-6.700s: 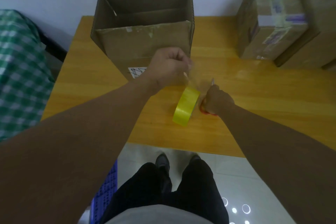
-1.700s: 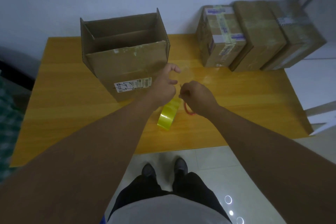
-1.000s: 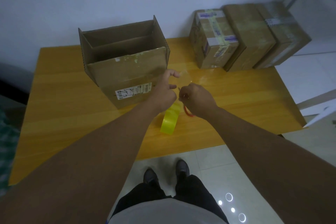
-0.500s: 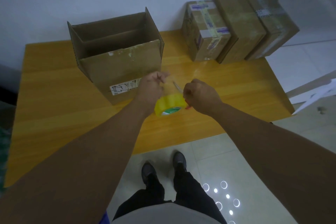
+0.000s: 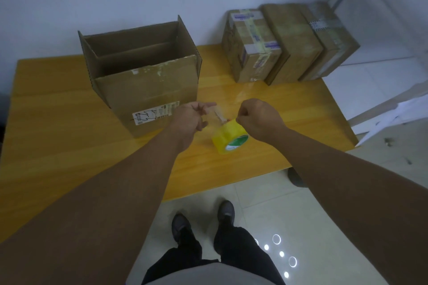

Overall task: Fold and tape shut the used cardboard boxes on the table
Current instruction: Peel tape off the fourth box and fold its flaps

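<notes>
The left hand (image 5: pixel 191 119) has a narrow grip, its thumb and forefinger pinching the free end of a clear tape strip (image 5: pixel 217 114). The right hand (image 5: pixel 259 118) is a tight fist. Its thumb and forefinger pinch at the top rim of a yellow roll of packing tape (image 5: pixel 228 137), seemingly just where the strip leaves it. The roll is tilted at the centre of the frame, on or just above the orange wooden surface (image 5: pixel 58 136); I cannot tell which.

In the upper right, three taped brown cardboard boxes (image 5: pixel 291 41) stand side by side, touching, with their tops closed and crossed with tape. Those look finished. Left of centre, the open brown cardboard box (image 5: pixel 148 85) has its flaps standing upright, none folded in and no strip across the top. By my reading, a length of tape is being drawn off for this last box. Folding the flaps, laying the tape and cutting it are all left to do.

The strip is transparent and blurred, so its edges are hard to trace. A red speck beside the right thumb is too small to identify. The open box's front wall hides its floor, and its bottom seam cannot be seen. The far sides of the taped boxes are also out of sight.
</notes>
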